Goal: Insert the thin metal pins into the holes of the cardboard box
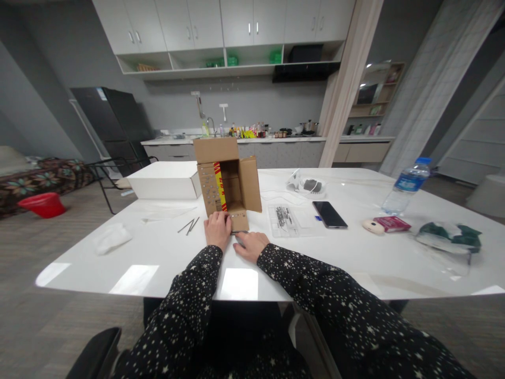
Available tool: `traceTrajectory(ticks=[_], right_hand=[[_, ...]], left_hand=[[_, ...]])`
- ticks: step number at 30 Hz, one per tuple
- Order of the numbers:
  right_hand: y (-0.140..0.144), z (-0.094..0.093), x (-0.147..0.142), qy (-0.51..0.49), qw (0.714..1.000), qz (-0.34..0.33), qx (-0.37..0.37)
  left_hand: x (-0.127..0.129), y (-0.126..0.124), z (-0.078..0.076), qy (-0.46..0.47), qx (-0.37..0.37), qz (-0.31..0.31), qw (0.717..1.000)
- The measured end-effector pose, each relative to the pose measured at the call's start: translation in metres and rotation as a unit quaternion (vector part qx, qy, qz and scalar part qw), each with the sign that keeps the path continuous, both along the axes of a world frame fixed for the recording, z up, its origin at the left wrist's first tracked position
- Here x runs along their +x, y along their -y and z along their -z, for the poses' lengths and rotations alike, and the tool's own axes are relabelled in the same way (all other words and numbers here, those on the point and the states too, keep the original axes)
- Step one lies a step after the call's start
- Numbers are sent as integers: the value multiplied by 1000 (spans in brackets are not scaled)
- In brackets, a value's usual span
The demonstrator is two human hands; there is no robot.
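A small cardboard box (226,181) lies on its side on the white table (355,263), its flaps spread and its opening facing me. My left hand (218,229) rests against the box's lower left flap, fingers curled on its edge. Just right of that, my right hand (249,245) lies palm down on the table below the bottom flap (239,219), fingertips over a thin dark object at the flap's edge. Whether it grips that object I cannot tell.
Loose nails (189,225) lie left of the box, a clear tray (290,219) of small metal parts and a phone (330,214) to its right. A white box (165,181), crumpled tissue (112,238), water bottle (406,185) and red packet (392,223) also stand on the table.
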State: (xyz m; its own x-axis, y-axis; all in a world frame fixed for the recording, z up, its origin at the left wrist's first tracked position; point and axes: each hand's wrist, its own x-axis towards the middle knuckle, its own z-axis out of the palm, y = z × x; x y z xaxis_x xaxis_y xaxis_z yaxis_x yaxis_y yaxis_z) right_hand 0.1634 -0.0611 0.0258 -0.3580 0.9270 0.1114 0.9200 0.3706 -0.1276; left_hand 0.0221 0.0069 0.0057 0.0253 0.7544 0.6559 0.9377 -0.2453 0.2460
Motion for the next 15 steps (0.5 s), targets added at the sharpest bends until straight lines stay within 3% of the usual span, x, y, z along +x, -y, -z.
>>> traceTrajectory(ticks=[15], right_hand=[[1,-1,-1,-5,1000,4,-12]], left_hand=[[0,0,1,24,1,24,999]])
